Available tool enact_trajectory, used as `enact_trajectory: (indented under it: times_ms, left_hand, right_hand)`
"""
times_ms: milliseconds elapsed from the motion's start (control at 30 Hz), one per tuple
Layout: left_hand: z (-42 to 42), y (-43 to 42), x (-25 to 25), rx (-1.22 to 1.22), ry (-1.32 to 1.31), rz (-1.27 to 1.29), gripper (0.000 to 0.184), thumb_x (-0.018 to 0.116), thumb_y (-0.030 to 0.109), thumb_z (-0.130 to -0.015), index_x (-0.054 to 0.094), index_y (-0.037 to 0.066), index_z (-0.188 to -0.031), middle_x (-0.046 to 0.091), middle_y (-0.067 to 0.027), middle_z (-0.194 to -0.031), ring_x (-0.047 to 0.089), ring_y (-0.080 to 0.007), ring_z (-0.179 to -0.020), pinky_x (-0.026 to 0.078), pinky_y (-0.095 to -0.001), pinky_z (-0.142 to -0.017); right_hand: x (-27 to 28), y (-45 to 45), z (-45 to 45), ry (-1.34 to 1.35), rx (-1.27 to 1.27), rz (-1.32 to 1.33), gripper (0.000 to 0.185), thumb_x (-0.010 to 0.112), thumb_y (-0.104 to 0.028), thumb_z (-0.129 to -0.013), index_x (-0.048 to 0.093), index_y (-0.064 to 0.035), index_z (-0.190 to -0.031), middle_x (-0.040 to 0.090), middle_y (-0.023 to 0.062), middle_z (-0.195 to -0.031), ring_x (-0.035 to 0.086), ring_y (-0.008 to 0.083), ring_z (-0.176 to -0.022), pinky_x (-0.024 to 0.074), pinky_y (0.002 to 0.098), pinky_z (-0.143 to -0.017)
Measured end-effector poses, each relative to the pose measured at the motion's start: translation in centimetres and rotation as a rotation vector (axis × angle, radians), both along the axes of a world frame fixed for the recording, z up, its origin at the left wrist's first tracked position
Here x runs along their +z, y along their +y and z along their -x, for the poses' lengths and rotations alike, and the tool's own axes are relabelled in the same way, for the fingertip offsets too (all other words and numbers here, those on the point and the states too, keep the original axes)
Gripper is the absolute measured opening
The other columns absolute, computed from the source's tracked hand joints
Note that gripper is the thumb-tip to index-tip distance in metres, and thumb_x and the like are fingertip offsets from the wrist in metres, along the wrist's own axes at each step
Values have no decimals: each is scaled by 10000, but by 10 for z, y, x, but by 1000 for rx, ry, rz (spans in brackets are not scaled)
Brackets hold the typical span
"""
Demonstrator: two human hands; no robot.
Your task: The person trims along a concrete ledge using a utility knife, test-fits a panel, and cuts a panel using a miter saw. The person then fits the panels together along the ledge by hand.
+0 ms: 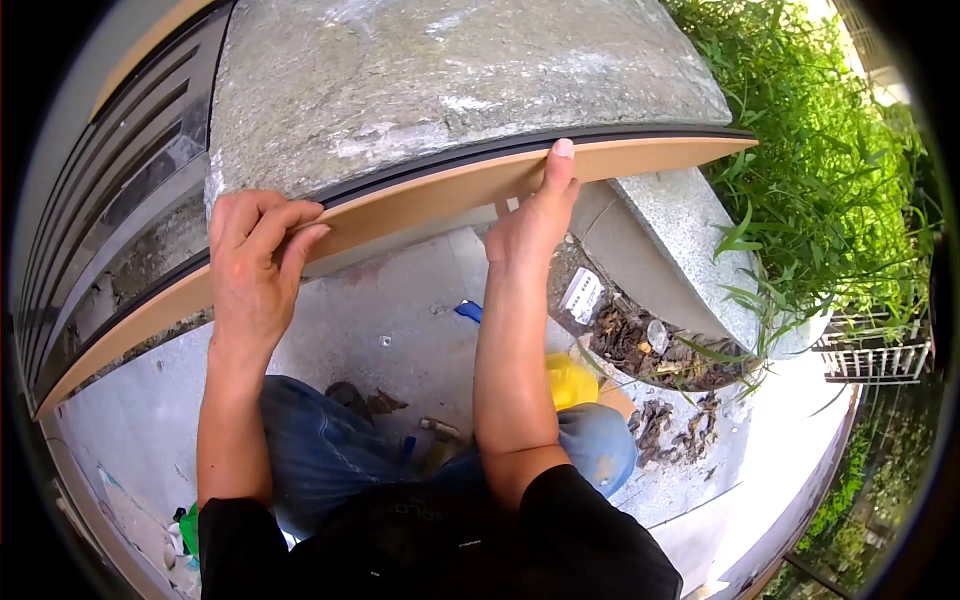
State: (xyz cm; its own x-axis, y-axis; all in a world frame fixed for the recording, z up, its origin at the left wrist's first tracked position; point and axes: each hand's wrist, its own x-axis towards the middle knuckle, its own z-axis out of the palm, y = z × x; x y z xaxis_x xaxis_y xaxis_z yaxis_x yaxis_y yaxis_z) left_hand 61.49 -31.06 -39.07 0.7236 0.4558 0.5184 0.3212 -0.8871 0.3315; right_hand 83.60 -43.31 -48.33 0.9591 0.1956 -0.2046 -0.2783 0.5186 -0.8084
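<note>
A long, narrow tan board (430, 187) with a black strip along its upper edge lies against the front of a rough concrete slab (460, 70). My left hand (258, 235) pinches the board's upper edge left of the middle, thumb and fingers close together. Further right, my right hand (535, 215) is at the board with its thumb up against the tan face near the black strip. The other fingers of that hand are mostly hidden behind the palm. The board's right end reaches toward the green plants, and its left end runs down beside dark metal bars.
Below are a yellow bag (570, 381), a hammer-like tool (440, 428), a blue item (468, 311) and a white packet (582, 296) near dry leaves (640, 345). Dark metal bars (120, 190) stand left, a stone ledge (690, 240) and tall plants (810, 170) right.
</note>
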Motion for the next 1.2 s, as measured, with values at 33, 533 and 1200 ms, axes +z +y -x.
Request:
enact_trajectory:
  times_ms: [33,533,1200]
  left_hand:
    - [-1,-1,0,-4,-6,4,221,834,66,-786,748,58,-989,628,-71,-930,572,-282,-942,473,-383,-838]
    - [5,8,-9,-56,-43,-74,189,826,123,-812,756,100,-986,637,-43,-928,565,-271,-917,468,-382,-827]
    - [11,14,-15,-65,-57,-104,219,847,123,-799,766,104,-1002,637,-46,-959,573,-262,-953,480,-367,-847]
  right_hand:
    - [5,1,1,-8,-26,-49,928,730,-457,-960,206,-19,-1589,395,163,-1545,425,272,-1408,332,419,-1189]
    - [5,-2,4,99,32,63,949,741,-649,-841,375,-129,-1545,375,106,-1595,324,343,-1477,245,600,-1169]
    - [18,0,15,43,41,111,972,719,-675,-833,365,-144,-1566,395,139,-1586,331,349,-1473,253,635,-1148]
